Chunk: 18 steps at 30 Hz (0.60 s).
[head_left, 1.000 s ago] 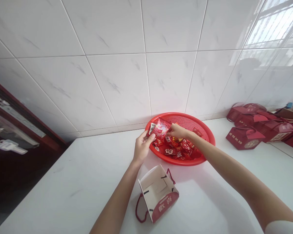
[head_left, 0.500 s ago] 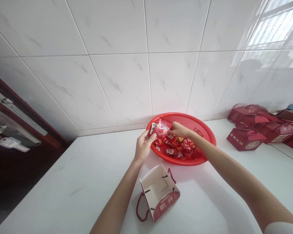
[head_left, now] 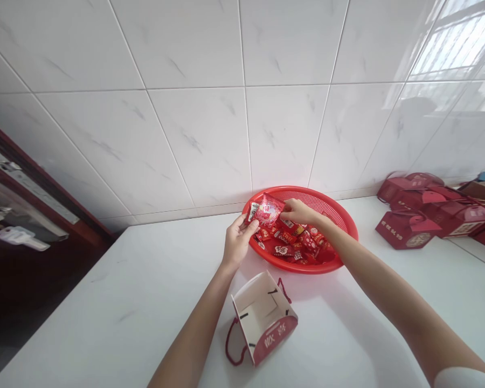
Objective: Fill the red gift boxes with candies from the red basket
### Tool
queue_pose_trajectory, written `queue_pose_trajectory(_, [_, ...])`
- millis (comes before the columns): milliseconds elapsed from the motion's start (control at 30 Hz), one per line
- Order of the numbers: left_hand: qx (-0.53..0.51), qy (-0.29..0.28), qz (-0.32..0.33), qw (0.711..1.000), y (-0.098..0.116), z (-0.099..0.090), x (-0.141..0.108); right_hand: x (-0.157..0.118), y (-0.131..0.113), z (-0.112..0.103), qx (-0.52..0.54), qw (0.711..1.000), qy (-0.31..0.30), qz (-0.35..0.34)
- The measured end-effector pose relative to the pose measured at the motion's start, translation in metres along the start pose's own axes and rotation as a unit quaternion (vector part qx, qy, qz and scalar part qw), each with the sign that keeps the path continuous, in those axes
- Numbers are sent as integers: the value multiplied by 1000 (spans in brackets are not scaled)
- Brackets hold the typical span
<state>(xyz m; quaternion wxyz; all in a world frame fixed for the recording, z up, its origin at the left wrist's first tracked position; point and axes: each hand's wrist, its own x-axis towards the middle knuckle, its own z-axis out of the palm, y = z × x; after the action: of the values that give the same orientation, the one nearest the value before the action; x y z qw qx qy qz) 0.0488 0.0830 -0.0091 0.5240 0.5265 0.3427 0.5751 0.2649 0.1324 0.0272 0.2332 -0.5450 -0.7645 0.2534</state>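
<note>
My left hand [head_left: 237,237] pinches red candy packets [head_left: 268,211] above the left side of a red plastic basket [head_left: 351,229]. Inside the basket lie many red wrapped candies [head_left: 307,242]. My right hand [head_left: 299,212] is over the basket, just right of the held packets, with its fingers bent together; a small red wrapper shows under them, and whether they grip it is hard to make out. Below the basket, an open red and white box [head_left: 262,318] with dark red cord handles stands on the white table.
Several closed dark red gift boxes [head_left: 408,229] are grouped at the right against the tiled wall [head_left: 194,145]. The white table [head_left: 105,302] ends at its left edge, beside a dark red door with keys [head_left: 22,237].
My right hand has shifted slightly within the basket, and a small red wrapper now shows below its fingers. My left hand keeps its hold on the packets.
</note>
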Motion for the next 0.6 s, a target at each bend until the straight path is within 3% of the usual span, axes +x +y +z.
queue_pose_trajectory(300, [-1, -2, 0, 1000, 2, 1, -1, 1, -3, 6, -83, 983, -166, 11])
queue_pose_trajectory(433, [-3, 0, -1, 1000, 2, 1, -1, -1, -5, 11, -133, 950, -279, 39])
queue_pose_trajectory(600, [-4, 0, -5, 1000, 2, 0, -1, -5, -17, 21, -201, 914, -344, 71])
